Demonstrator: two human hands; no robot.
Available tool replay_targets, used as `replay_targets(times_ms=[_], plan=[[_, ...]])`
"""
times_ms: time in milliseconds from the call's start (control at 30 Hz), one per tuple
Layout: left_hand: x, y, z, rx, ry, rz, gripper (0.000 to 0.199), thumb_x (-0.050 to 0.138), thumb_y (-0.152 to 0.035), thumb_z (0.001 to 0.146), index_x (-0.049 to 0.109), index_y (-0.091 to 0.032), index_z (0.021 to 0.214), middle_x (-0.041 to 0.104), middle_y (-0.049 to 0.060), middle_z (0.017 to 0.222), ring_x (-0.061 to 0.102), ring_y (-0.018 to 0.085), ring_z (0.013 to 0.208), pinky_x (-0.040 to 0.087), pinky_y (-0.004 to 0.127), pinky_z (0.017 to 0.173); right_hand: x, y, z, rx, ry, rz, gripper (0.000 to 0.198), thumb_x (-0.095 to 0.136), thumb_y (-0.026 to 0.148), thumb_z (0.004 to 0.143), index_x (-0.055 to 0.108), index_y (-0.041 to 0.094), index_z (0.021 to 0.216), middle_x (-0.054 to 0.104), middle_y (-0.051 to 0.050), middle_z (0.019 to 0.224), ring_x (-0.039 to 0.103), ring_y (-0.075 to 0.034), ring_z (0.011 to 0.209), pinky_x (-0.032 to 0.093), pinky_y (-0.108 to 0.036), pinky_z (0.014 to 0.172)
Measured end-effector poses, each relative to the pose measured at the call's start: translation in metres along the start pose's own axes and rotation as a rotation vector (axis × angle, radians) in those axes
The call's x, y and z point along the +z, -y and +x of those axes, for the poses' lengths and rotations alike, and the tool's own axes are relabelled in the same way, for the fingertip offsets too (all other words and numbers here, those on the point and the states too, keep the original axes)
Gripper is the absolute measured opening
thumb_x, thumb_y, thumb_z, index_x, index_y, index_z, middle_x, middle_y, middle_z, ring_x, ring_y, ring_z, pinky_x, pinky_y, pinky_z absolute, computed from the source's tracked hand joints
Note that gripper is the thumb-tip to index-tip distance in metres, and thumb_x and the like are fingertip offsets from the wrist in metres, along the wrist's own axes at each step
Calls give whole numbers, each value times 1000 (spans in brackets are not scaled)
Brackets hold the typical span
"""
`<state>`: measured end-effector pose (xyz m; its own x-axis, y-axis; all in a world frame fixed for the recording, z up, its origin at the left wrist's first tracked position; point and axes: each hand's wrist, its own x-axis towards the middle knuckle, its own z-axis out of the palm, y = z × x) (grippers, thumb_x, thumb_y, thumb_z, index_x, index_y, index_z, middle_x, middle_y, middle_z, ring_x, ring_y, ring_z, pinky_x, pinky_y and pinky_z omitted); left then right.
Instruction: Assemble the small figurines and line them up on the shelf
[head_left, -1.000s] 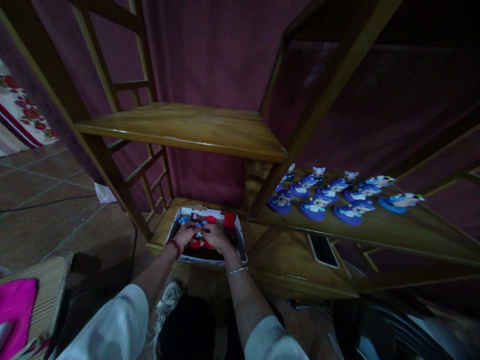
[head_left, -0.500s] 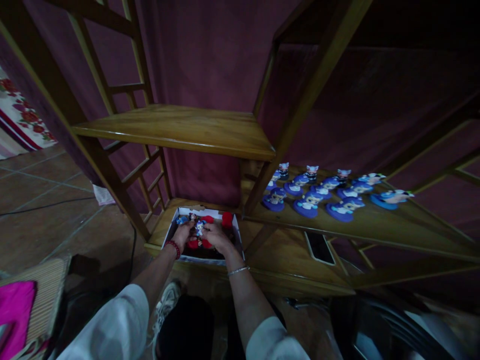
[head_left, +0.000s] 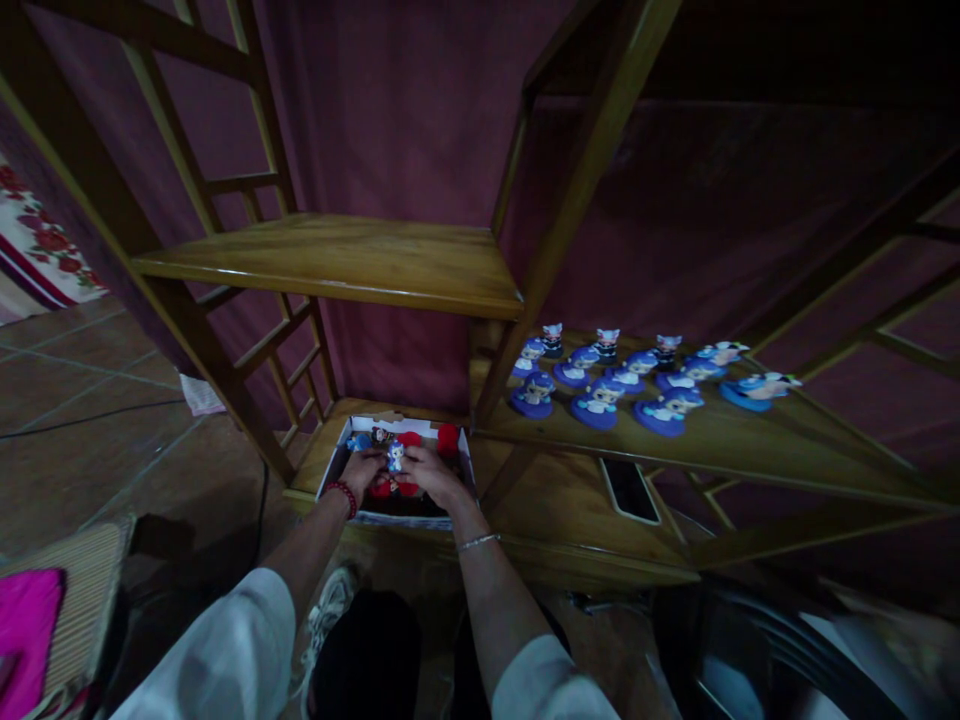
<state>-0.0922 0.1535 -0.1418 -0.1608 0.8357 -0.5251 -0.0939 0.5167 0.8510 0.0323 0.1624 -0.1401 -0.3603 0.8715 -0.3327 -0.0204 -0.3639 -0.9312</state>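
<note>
Both hands are inside a white-edged cardboard box [head_left: 469,465] on the low wooden shelf. A small purple-and-white figurine [head_left: 396,457] is between them. My right hand [head_left: 426,470] has its fingers closed on the figurine's right side. My left hand [head_left: 364,468], with a red bead bracelet at the wrist, is closed at its left side; its fingertips are partly hidden. Around them in the box lie a blue figurine [head_left: 360,441], a dark-and-red figurine [head_left: 382,436] and several red pieces [head_left: 448,438].
Several purple-based figurines [head_left: 598,400] stand in rows on the shelf to the right, with darker ones [head_left: 607,345] behind. A phone [head_left: 631,490] lies on the lower board. An upright post [head_left: 570,220] divides the shelf unit. A stool with pink cloth [head_left: 30,620] is at lower left.
The view has shifted slightly, so the shelf figurines appear further left. Both hands stay in the box at the purple-and-white figurine.
</note>
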Motion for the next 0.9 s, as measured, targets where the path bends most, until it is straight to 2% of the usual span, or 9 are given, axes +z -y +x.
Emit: replay_targets(times_ms=[333,600,900], plan=[[3,5,4,11,13,-4,8,53,-9,68,53,-9,76,55,0,48,50,6,40,40,15,40,-5,-2,-2,5,-28,51,6,52,13,73,57,14,75,58,-2,79,58,-12,74,49,-32,74],[10,4,-2,-38,27,-5,10,53,-10,70,53,-9,81,55,0,47,53,7,41,43,15,41,-7,-8,-3,31,-79,68,5,52,14,72,56,14,75,59,-1,78,58,-12,73,49,-33,74],[12,7,3,-99,-48,-26,27,55,-6,68,52,-8,95,53,-1,46,52,10,40,42,18,40,-13,-15,2,68,-155,-25,8,50,14,73,57,15,76,60,-1,77,58,-12,71,50,-29,68]])
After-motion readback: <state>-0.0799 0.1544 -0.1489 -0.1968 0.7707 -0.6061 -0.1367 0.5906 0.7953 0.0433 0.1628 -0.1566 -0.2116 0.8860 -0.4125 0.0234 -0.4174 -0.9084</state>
